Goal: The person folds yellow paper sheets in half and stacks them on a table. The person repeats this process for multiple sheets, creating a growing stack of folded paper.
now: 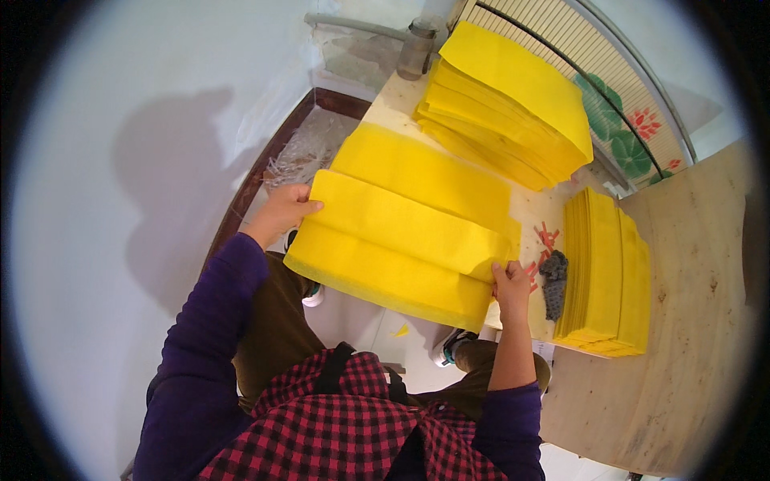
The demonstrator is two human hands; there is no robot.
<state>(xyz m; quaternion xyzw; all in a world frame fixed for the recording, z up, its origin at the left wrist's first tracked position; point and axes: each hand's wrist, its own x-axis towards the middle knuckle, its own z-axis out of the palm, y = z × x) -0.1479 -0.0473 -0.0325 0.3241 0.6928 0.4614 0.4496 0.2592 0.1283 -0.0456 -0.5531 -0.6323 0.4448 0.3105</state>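
A yellow felt-like sheet (pixel 401 268), with a folded band across it, stretches between my two hands over the near edge of the table. My left hand (pixel 281 215) pinches its left edge, thumb on top. At the right edge, the fingers of my right hand (pixel 512 289) are closed on the same sheet. More yellow sheet (pixel 425 172) lies flat on the table just beyond it; whether the two are joined I cannot tell. Right of my right hand are a dark grey crumpled cloth (pixel 553 284) and several short red strips (pixel 547 235).
A tall stack of yellow sheets (pixel 513 100) stands at the back of the table (pixel 391 98). Another stack of folded yellow pieces (pixel 601 276) is at the right, beside a wooden board (pixel 682 264). A glass jar (pixel 417 52) is at the back left corner. Clear plastic (pixel 314 144) lies by the wall.
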